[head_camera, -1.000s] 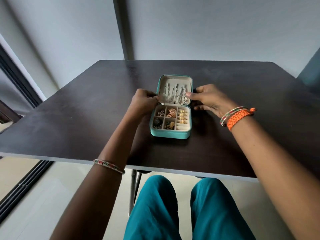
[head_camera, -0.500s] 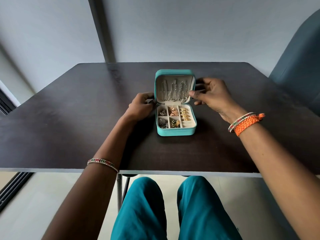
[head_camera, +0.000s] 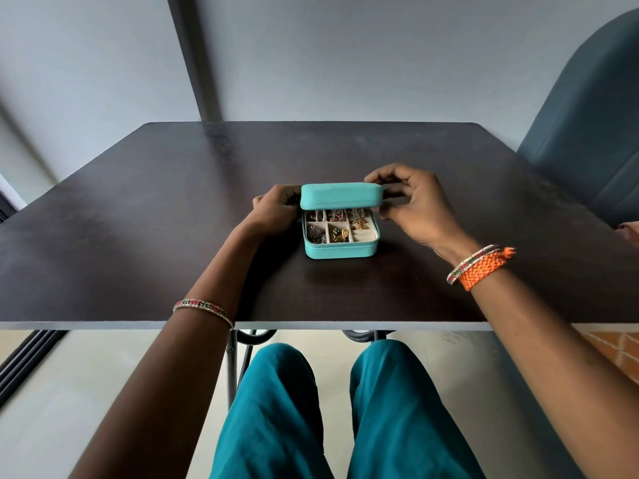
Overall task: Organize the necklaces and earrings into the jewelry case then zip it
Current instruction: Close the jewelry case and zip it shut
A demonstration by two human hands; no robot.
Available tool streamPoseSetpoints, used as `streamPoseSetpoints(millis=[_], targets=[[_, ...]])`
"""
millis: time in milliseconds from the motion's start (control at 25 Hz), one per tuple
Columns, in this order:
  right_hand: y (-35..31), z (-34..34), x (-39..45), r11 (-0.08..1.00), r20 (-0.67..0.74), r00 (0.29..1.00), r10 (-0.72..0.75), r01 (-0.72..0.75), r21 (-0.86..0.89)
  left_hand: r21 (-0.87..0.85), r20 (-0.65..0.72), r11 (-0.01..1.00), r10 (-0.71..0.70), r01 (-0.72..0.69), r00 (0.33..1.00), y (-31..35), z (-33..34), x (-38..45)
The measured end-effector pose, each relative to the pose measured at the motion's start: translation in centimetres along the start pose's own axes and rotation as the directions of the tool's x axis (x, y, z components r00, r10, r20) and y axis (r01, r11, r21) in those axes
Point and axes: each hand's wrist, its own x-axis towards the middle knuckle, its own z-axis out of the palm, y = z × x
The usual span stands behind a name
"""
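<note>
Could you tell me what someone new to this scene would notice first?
The eye lands on the small turquoise zip-up jewelry case at the middle of the dark wooden table, its lid tipped half down over compartments of earrings. The left hand and right hand grip the lid's two ends; a braided orange wristband stands out at right.

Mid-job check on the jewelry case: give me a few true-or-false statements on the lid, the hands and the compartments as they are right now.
1. The lid is fully shut on the jewelry case. False: it hangs partly lowered, and the front compartments show.
2. The right hand grips the lid's right end. True.
3. The left hand lies flat on the table, away from the case. False: it is curled against the case's left side.
4. Earrings sit in the visible compartments. True.
5. Loose jewelry lies on the table. False: none shows.
</note>
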Motion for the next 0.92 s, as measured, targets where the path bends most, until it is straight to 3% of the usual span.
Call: streamPoseSetpoints(millis=[280, 440, 600, 800, 920], targets=[[0.8, 0.3, -1.7, 0.992, -0.025, 0.999, -0.035, 0.031, -0.124, -0.087, 0.108, 0.996, 0.042, -0.033, 0.993, -1.5, 0.0, 0.6], [-0.5, 0.2, -2.9, 0.953, -0.042, 0.998, -0.050, 0.035, -0.301, -0.133, 0.093, 0.991, 0.016, -0.003, 0.996, -2.3, -0.2, 1.3], [-1.9, 0.7, -2.8, 0.940, -0.049, 0.998, -0.036, 0.017, -0.341, -0.167, 0.042, 0.985, 0.054, -0.046, 0.998, -1.6, -0.2, 1.1], [-2.0, 2.1, -3.3, 0.882, 0.002, 1.000, -0.025, 0.023, -0.470, -0.196, -0.171, 0.978, 0.036, -0.070, 0.985, -2.3, -0.5, 1.2], [-1.7, 1.8, -3.5, 0.916, 0.002, 1.000, -0.011, 0.011, -0.401, -0.074, -0.011, 0.986, 0.152, -0.152, 0.988, -2.1, -0.1, 1.5]])
